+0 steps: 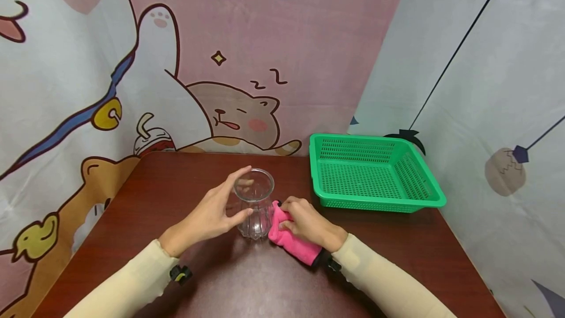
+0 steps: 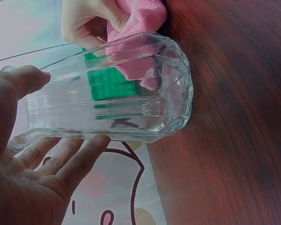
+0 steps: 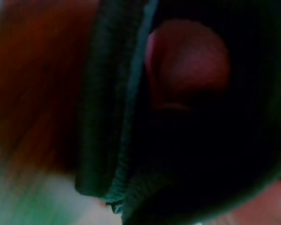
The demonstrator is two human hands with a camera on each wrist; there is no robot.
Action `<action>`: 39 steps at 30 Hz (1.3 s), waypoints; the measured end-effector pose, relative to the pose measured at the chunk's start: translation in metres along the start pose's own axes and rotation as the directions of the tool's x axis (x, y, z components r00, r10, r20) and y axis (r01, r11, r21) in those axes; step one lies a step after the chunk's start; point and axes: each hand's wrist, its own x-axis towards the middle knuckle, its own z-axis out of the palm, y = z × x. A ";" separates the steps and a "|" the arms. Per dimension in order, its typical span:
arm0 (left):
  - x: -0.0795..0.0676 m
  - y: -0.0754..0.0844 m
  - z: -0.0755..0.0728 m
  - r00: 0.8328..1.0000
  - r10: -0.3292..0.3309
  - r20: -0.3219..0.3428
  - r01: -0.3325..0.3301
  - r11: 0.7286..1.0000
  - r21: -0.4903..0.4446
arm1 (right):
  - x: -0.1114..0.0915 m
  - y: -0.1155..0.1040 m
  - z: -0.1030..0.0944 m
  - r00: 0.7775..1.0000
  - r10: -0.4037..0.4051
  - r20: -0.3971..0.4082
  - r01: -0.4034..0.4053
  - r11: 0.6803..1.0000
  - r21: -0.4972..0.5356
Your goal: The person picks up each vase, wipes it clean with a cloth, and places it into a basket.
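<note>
A clear ribbed glass vase (image 1: 256,220) with a flared rim stands upright on the dark red-brown table. My left hand (image 1: 212,212) is around its left side, thumb at the front and fingers behind. In the left wrist view, the thumb and fingers of that hand (image 2: 33,173) lie along opposite sides of the vase (image 2: 131,98). My right hand (image 1: 311,222) grips a pink cloth (image 1: 295,244) with black edging, just right of the vase. Dark folds of the cloth (image 3: 112,103) fill much of the right wrist view, where a fingertip shows dimly.
A green plastic basket (image 1: 372,200) with perforated walls sits at the back right of the table (image 1: 273,278). Cartoon-printed curtains (image 1: 309,53) hang behind the table and along its sides.
</note>
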 end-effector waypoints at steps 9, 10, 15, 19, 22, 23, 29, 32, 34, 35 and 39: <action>0.001 0.000 -0.001 1.000 -0.001 0.003 0.001 1.000 0.013 | -0.001 0.000 0.003 0.999 0.035 -0.013 -0.034 0.998 0.045; 0.001 0.000 -0.001 1.000 0.000 0.003 0.000 1.000 0.013 | -0.001 0.000 0.003 0.999 0.040 -0.015 -0.039 0.998 0.051; 0.002 0.001 -0.001 1.000 -0.002 0.006 0.002 1.000 0.012 | -0.001 -0.002 0.001 0.998 0.058 -0.023 -0.056 0.996 0.075; 0.002 0.001 -0.001 1.000 -0.006 0.010 0.006 1.000 0.006 | -0.002 -0.003 0.001 0.998 0.051 -0.037 -0.048 0.996 0.070; 0.002 0.000 -0.001 1.000 -0.006 0.011 0.006 1.000 -0.002 | -0.002 -0.004 0.000 0.998 0.042 -0.047 -0.039 0.997 0.069; 0.002 0.000 -0.001 1.000 -0.006 0.011 0.006 1.000 -0.003 | -0.002 -0.004 -0.001 0.998 0.040 -0.050 -0.036 0.997 0.070; 0.002 -0.001 -0.001 1.000 -0.008 0.013 0.008 1.000 0.009 | -0.001 -0.007 -0.005 0.997 0.047 -0.061 -0.042 0.996 0.081; 0.002 0.000 -0.002 1.000 -0.012 0.015 0.012 1.000 0.011 | 0.000 -0.008 -0.007 0.996 0.044 -0.080 -0.037 0.996 0.082; 0.002 0.000 -0.002 1.000 -0.015 0.014 0.015 1.000 0.015 | 0.000 -0.008 -0.009 0.995 0.038 -0.094 -0.030 0.996 0.089; 0.002 0.000 -0.002 1.000 -0.015 0.014 0.015 1.000 0.016 | 0.000 -0.008 -0.009 0.994 0.035 -0.101 -0.026 0.996 0.090; 0.001 0.000 -0.002 1.000 -0.016 0.015 0.015 1.000 0.023 | 0.002 -0.010 -0.012 0.992 0.030 -0.124 -0.018 0.995 0.098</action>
